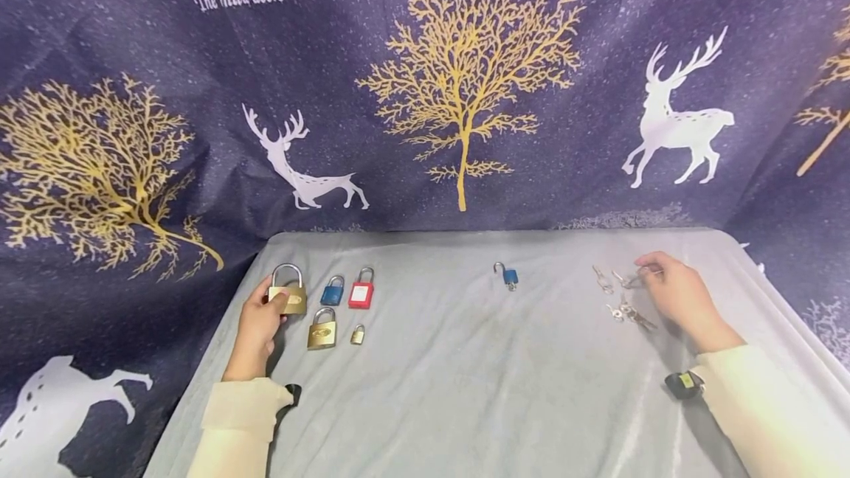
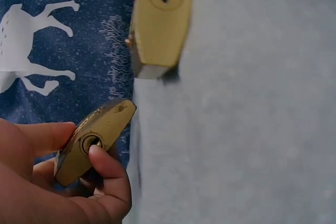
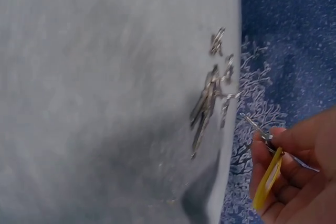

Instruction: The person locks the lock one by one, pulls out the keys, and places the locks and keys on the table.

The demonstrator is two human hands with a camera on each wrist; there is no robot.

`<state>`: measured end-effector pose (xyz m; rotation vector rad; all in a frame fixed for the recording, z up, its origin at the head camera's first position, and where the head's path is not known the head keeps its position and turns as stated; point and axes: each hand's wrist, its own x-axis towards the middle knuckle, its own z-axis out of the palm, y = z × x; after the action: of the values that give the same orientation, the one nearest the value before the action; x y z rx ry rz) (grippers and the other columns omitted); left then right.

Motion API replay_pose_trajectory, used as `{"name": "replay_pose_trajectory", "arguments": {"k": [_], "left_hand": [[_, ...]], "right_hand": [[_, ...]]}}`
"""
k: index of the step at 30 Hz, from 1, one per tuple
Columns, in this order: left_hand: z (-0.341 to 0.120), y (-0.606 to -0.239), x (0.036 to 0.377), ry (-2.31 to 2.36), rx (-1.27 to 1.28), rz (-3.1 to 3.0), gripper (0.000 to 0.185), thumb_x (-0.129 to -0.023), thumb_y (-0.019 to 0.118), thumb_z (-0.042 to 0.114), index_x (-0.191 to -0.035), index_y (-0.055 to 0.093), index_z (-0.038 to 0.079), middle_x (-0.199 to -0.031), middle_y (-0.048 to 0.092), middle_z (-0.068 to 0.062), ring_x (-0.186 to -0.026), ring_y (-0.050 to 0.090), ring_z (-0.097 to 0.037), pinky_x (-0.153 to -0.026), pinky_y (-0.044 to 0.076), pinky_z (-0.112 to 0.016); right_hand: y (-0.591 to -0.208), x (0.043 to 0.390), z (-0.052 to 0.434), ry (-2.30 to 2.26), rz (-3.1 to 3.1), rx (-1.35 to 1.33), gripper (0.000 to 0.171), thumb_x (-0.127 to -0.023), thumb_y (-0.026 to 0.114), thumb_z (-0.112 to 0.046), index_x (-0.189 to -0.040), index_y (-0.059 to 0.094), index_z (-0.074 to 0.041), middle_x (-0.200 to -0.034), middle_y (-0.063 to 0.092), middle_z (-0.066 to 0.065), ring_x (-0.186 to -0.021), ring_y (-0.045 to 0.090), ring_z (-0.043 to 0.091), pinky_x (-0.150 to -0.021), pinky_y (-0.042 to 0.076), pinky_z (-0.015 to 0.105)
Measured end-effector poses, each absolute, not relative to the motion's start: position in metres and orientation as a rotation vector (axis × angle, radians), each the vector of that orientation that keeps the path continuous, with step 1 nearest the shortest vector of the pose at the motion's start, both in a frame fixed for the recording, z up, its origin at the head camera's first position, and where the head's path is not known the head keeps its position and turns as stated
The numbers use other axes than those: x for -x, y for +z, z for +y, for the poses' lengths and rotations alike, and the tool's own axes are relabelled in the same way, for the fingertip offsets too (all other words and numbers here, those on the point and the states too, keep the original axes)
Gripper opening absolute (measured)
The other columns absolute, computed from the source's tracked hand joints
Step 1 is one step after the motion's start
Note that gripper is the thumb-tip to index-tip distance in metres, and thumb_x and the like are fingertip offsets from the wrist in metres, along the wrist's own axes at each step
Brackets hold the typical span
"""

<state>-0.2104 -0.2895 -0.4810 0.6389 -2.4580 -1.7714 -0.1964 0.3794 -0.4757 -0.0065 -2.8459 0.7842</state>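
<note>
At the table's left edge my left hand [image 1: 259,321] grips a large brass padlock [image 1: 296,301], its shackle pointing up. The left wrist view shows fingers around the body of this padlock [image 2: 86,142], a fingertip beside its keyhole. To its right are a blue padlock [image 1: 332,293], a red padlock [image 1: 361,295] with a white label, a medium brass padlock [image 1: 322,334] and a tiny brass one [image 1: 358,335]. On the far right my right hand [image 1: 680,297] pinches a silver key [image 3: 254,124] with a yellow tag [image 3: 268,179], above several loose keys [image 1: 636,316].
A small blue padlock [image 1: 509,275] with its shackle swung out lies at the table's middle back. Grey cloth [image 1: 465,389] covers the table. A dark blue curtain [image 1: 412,190] printed with deer and trees hangs behind it.
</note>
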Motion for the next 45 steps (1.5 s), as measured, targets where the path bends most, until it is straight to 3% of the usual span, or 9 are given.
{"name": "replay_pose_trajectory", "arguments": {"k": [5,8,14,20,26,36,45], "left_hand": [[-0.290,-0.485,0.211,-1.741,-0.591,-2.529,0.059,-0.106,0.047,0.019,-0.161,0.025,0.012,-0.116,0.049,-0.007,-0.077,0.049,-0.001,-0.065,0.046,-0.017],[-0.290,-0.486,0.211,-1.736,-0.575,-2.549,0.058,-0.106,0.047,0.019,-0.160,0.027,0.010,-0.110,0.048,-0.004,-0.078,0.049,-0.002,-0.065,0.046,-0.018],[-0.291,-0.490,0.213,-1.712,-0.577,-2.578,0.059,-0.107,0.046,0.020,-0.161,0.024,0.011,-0.120,0.048,-0.012,-0.081,0.049,-0.004,-0.067,0.046,-0.019],[-0.293,-0.493,0.215,-1.705,-0.597,-2.612,0.060,-0.107,0.045,0.020,-0.161,0.020,0.008,-0.132,0.046,-0.019,-0.081,0.049,-0.003,-0.067,0.045,-0.018],[-0.290,-0.489,0.215,-1.716,-0.630,-2.615,0.057,-0.107,0.041,0.014,-0.161,0.023,0.007,-0.149,0.040,-0.026,-0.083,0.049,-0.002,-0.067,0.045,-0.016],[-0.288,-0.486,0.214,-1.652,-0.609,-2.680,0.064,-0.100,0.046,0.008,-0.159,0.021,0.002,-0.153,0.039,-0.031,-0.080,0.049,-0.002,-0.064,0.047,-0.016],[-0.289,-0.480,0.208,-1.703,-0.648,-2.622,0.059,-0.102,0.046,0.015,-0.156,0.031,-0.001,-0.151,0.043,-0.029,-0.075,0.051,0.009,-0.066,0.053,-0.013]], "right_hand": [[-0.481,0.202,0.385,0.778,-2.874,0.036,0.027,-0.101,0.048,-0.014,-0.118,0.063,0.001,-0.110,0.069,0.032,-0.096,0.065,0.052,-0.082,0.047,0.063],[-0.485,0.206,0.391,0.792,-2.891,0.091,0.025,-0.100,0.049,-0.014,-0.115,0.064,0.001,-0.108,0.071,0.030,-0.095,0.066,0.050,-0.079,0.048,0.058],[-0.490,0.211,0.402,0.855,-2.891,0.174,0.023,-0.099,0.051,-0.015,-0.112,0.062,0.001,-0.102,0.073,0.026,-0.086,0.069,0.041,-0.072,0.046,0.044],[-0.489,0.210,0.402,0.861,-2.918,0.182,0.025,-0.099,0.055,-0.019,-0.111,0.062,0.002,-0.112,0.066,0.034,-0.096,0.064,0.049,-0.079,0.047,0.056],[-0.490,0.213,0.405,0.842,-2.985,0.182,0.025,-0.097,0.059,-0.019,-0.110,0.062,0.002,-0.114,0.065,0.036,-0.097,0.063,0.051,-0.080,0.047,0.058],[-0.485,0.220,0.398,0.728,-3.008,0.084,0.028,-0.094,0.060,-0.016,-0.110,0.065,0.006,-0.110,0.065,0.036,-0.104,0.056,0.056,-0.089,0.043,0.066],[-0.473,0.219,0.350,0.745,-2.868,-0.060,0.030,-0.094,0.057,-0.012,-0.117,0.062,0.008,-0.118,0.054,0.038,-0.110,0.051,0.054,-0.096,0.039,0.067]]}}
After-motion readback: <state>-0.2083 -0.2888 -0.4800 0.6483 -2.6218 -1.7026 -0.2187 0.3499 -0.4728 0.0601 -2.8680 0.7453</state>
